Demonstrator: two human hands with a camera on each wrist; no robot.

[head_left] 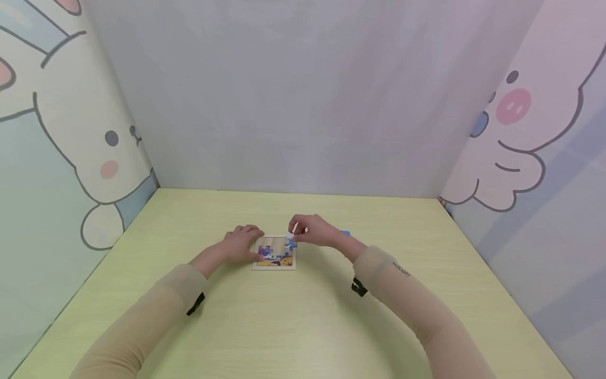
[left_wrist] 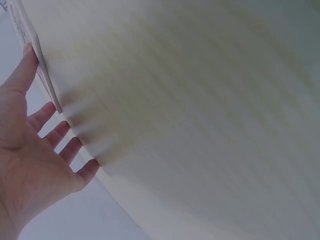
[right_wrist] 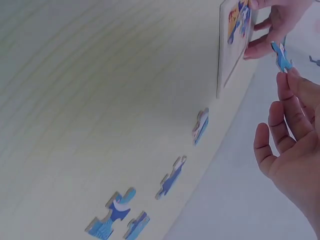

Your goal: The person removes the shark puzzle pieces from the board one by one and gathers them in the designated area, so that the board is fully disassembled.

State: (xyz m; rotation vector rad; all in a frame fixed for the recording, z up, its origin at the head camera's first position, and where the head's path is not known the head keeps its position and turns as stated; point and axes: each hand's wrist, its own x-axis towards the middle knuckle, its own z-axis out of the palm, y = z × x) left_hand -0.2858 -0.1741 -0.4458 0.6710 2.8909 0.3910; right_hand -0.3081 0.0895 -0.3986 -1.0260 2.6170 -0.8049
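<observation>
A small wooden jigsaw tray (head_left: 273,268) lies on the table, its lower part and right side filled with coloured pieces; bare wood shows in the upper middle. My left hand (head_left: 240,245) rests at its left side, fingers spread. In the left wrist view the thumb (left_wrist: 27,67) lies on the tray's edge and the other fingertips touch the table. My right hand (head_left: 319,230) is over the tray's upper right corner. Between thumb and index finger it pinches a blue-and-white jigsaw piece (right_wrist: 281,56), raised and tilted in the right wrist view.
Several loose blue jigsaw pieces lie on the table to the right of the tray, among them one near it (right_wrist: 200,126), a long one (right_wrist: 171,177) and a larger one (right_wrist: 119,207). In the head view, my right wrist mostly hides them. Curtains (head_left: 293,105) with cartoon animals enclose the table.
</observation>
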